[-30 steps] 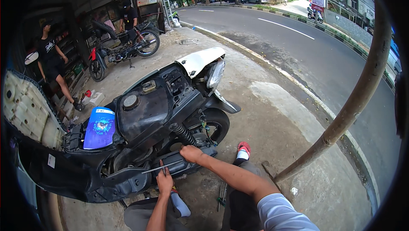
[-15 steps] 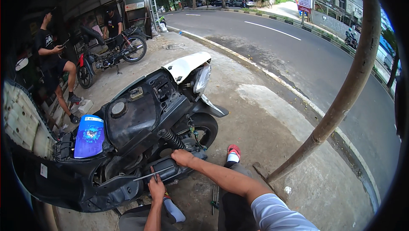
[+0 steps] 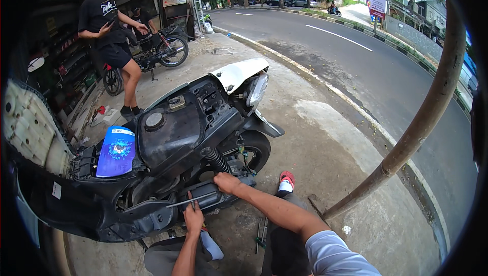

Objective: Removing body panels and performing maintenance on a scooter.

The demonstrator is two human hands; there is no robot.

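Note:
A scooter with its seat and rear panels off stands in front of me, its black fuel tank (image 3: pixel 173 126) exposed. My left hand (image 3: pixel 193 220) is closed around a thin grey metal bar (image 3: pixel 178 204), which lies slantwise across the lower side of the scooter. Beside it, my right hand (image 3: pixel 227 182) rests with curled fingers at the upper edge of a black housing (image 3: pixel 208 199), below the rear shock absorber (image 3: pixel 218 160). What its fingertips grip is hidden.
A blue-purple booklet (image 3: pixel 116 154) lies on the scooter. Tools (image 3: pixel 262 235) lie on the ground by my legs. A slanted pole (image 3: pixel 396 159) rises at right, along the road (image 3: pixel 305 39). A person (image 3: pixel 109 26) stands at far left, near another motorbike (image 3: pixel 152 57).
The view has shifted slightly, while both hands keep much the same places on the scooter. The person at far left has come closer and now holds out an arm.

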